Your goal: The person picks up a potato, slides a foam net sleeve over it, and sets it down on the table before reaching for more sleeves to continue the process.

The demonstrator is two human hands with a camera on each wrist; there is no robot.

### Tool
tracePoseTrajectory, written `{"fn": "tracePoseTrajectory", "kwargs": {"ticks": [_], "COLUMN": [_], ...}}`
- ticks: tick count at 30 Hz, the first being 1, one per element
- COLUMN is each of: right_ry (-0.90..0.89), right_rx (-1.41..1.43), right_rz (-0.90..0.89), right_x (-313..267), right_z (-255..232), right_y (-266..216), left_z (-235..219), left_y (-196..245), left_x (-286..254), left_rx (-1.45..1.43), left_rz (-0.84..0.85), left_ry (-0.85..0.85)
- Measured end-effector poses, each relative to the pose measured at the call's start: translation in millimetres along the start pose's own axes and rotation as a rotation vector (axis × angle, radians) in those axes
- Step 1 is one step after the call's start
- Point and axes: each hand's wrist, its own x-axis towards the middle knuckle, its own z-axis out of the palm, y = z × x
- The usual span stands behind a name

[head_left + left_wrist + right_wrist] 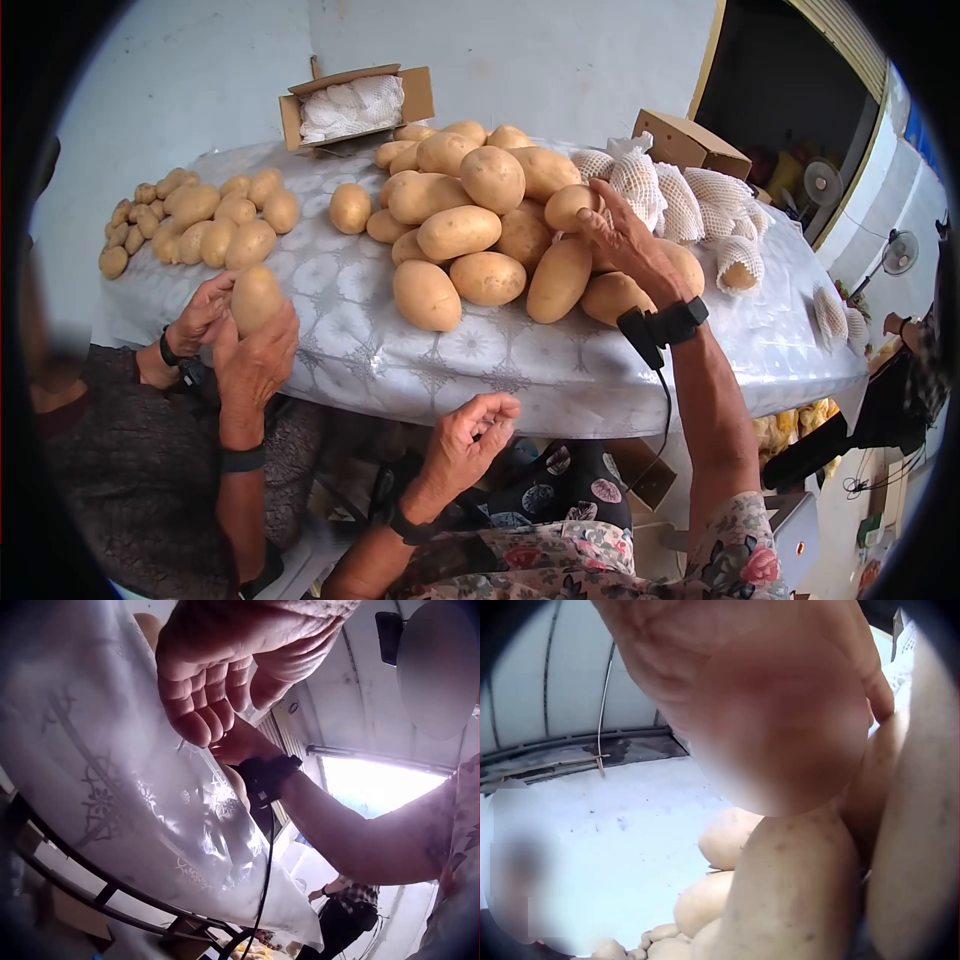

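My right hand (632,240) is at the right part of a large heap of potatoes (490,278). Its thumb lies across the near side of a smaller potato (568,208) and its fingers reach round the far side, gripping it. In the right wrist view, a blur covers part of that hand above a big potato (791,889). My left hand (470,440) hangs by the table's front edge, fingers loosely curled with nothing in them; the left wrist view shows the same bent, empty fingers (202,712).
Potatoes in white foam nets (685,200) lie right of the heap, before a closed carton (690,145). An open carton (425,95) of nets stands behind. At left, another person's hands (255,360) hold a potato (257,298) near smaller potatoes (215,240). A cable (668,400) hangs from my right wrist.
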Motion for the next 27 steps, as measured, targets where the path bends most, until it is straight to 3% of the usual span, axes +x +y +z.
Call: {"fn": "tracePoseTrajectory", "kwargs": {"ticks": [1,3,6,8,11,15,18,23,27], "right_ry": [-0.045,0.002,0.184,0.095,-0.179,0.099,0.186,0.287,0.303], "right_rx": [0.136,0.123,-0.077,-0.016,-0.241,-0.183,0.061,0.157,0.244], "right_rz": [0.152,0.169,-0.04,-0.092,-0.253,-0.229,-0.167,0.33,0.433], "right_x": [-4.9,-14.9,-33.5,-48.9,-65.0,-85.4,-115.6,-164.3,-162.6], "right_z": [1.2,2.2,2.8,12.4,21.3,21.9,8.0,-15.5,-26.4], "right_y": [-1.0,-7.2,-39.0,-52.4,-68.4,-64.5,-67.7,-31.9,-19.8], "left_z": [-0.3,-1.6,-6.2,-9.2,-5.2,-8.0,-16.1,-27.8,-35.6], "left_y": [-4.0,-4.2,-0.3,-3.7,-2.4,-2.1,2.0,12.0,8.2], "left_x": [-1.7,-3.3,-1.5,1.1,2.8,-3.2,-4.1,7.4,17.5], "left_rx": [-0.004,0.001,0.008,-0.014,-0.032,0.009,0.066,0.216,0.337], "left_rz": [-0.002,-0.01,-0.017,-0.02,-0.027,-0.028,-0.031,0.113,0.201], "left_ry": [-0.009,0.001,0.058,0.073,0.046,0.036,0.066,0.272,0.354]}}
